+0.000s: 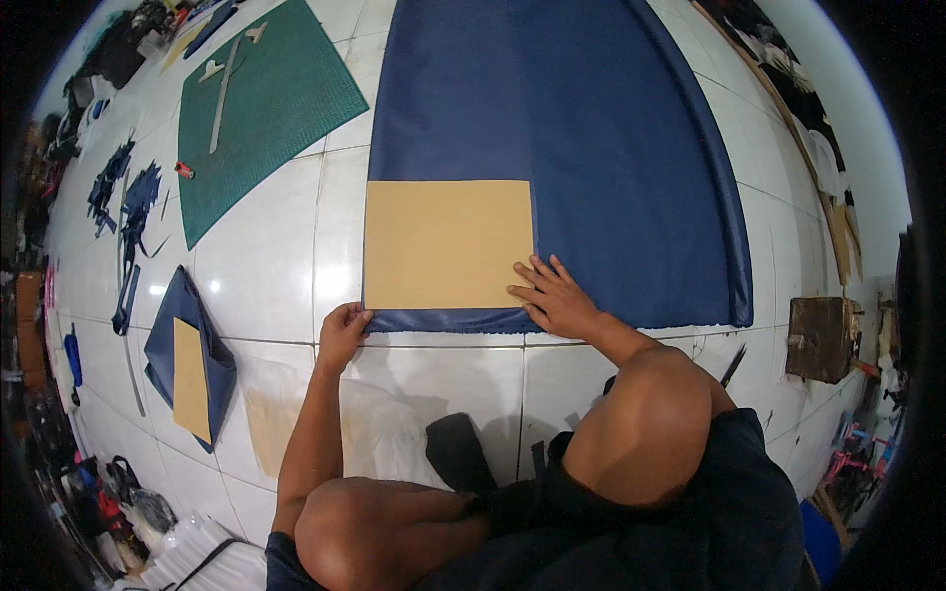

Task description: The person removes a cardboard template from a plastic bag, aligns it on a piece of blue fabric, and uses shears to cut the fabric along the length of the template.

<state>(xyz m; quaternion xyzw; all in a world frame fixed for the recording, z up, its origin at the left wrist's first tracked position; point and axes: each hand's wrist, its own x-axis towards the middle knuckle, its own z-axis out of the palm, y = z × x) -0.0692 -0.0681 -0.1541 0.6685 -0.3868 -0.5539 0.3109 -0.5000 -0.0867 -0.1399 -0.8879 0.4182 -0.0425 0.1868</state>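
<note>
A tan cardboard rectangle point(448, 243) lies on the near left corner of a large dark blue fabric sheet point(591, 148) spread over the white tiled floor. My right hand point(552, 295) rests flat with fingers spread on the fabric, its fingertips touching the cardboard's lower right corner. My left hand point(342, 333) is curled at the cardboard's lower left corner, pinching the blue fabric's edge there. My bare knees and dark shorts fill the lower part of the view.
A green cutting mat point(266, 108) with a long metal ruler lies far left. A folded blue fabric piece with a tan card point(187, 366) sits at left. Blue fabric scraps point(123, 202) lie along the left edge. A brown box point(820, 338) stands at right.
</note>
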